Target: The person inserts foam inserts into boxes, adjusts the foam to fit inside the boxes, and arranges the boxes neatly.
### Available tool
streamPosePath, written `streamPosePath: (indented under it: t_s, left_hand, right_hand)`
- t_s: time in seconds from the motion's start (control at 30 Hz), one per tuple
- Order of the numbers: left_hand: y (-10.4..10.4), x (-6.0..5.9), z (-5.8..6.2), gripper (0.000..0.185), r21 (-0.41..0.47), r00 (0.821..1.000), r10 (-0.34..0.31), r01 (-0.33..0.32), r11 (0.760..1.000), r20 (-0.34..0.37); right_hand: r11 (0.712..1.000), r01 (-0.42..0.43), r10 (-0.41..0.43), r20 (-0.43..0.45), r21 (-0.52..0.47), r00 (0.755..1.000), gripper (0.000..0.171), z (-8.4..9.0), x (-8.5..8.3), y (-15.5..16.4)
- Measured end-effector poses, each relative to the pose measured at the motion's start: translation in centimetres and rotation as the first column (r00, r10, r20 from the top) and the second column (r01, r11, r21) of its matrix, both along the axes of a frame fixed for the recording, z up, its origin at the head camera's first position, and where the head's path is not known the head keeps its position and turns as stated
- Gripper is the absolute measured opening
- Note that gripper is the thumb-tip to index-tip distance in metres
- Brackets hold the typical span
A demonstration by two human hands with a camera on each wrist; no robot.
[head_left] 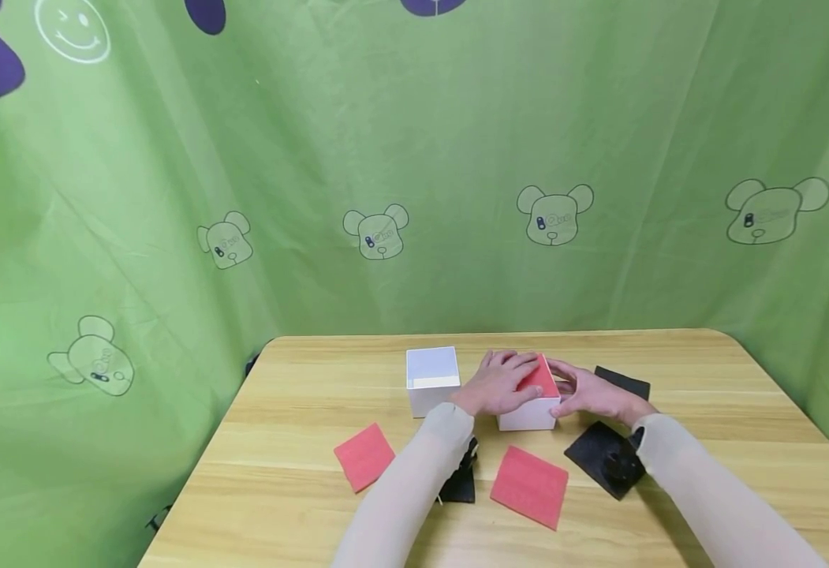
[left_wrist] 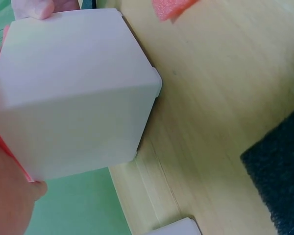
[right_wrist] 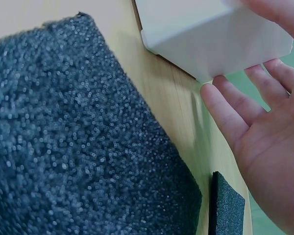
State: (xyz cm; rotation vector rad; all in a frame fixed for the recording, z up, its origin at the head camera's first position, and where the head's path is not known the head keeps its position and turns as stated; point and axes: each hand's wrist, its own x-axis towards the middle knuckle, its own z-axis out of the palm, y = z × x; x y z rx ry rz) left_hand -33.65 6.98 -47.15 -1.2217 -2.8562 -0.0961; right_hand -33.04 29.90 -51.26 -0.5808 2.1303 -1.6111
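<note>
A small white box (head_left: 528, 416) stands on the table with a red foam square (head_left: 543, 377) at its open top. My left hand (head_left: 501, 385) lies across the top, its extended fingers resting on the red foam. In the left wrist view, a red edge shows along the top of the box (left_wrist: 73, 98). At the box's right side, my right hand (head_left: 594, 393) holds the corner. Its thumb is at the front and its fingertips touch the side wall, as the right wrist view shows with the hand (right_wrist: 277, 117) beside the box.
Left of it stands a second white box (head_left: 431, 379). Nearer lie two red foam squares, one left (head_left: 365, 457) and one middle (head_left: 530, 487). Black foam squares lie below my left wrist (head_left: 460, 483), under my right wrist (head_left: 602, 457) and behind my right hand (head_left: 623, 383). A green curtain (head_left: 457, 276) hangs behind.
</note>
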Motion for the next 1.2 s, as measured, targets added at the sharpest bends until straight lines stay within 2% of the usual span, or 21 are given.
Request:
streamPosePath:
  t_s: [0.4,0.73,0.97,1.2]
  left_hand:
    - [0.0,0.0,0.4,0.059,-0.008,1.000,-0.014,0.014,1.000,0.015]
    - [0.2,-0.1,0.2,0.059,-0.003,0.999,0.018,-0.018,1.000,0.038]
    - [-0.3,-0.1,0.5,0.061,0.061,0.997,0.011,-0.016,0.998,0.078]
    - [-1.5,-0.1,0.9,0.062,0.101,0.997,0.029,-0.036,0.994,0.068]
  right_hand:
    - [1.000,0.007,-0.007,0.008,0.000,1.000,0.100,0.0,0.0,-0.1]
    - [1.000,0.003,-0.003,0.013,-0.012,1.000,0.101,0.0,0.0,-0.1]
    - [1.000,0.007,-0.007,0.010,0.002,1.000,0.101,0.0,0.1,-0.2]
    - [1.000,-0.003,0.003,0.000,0.003,1.000,0.101,0.2,0.2,-0.2]
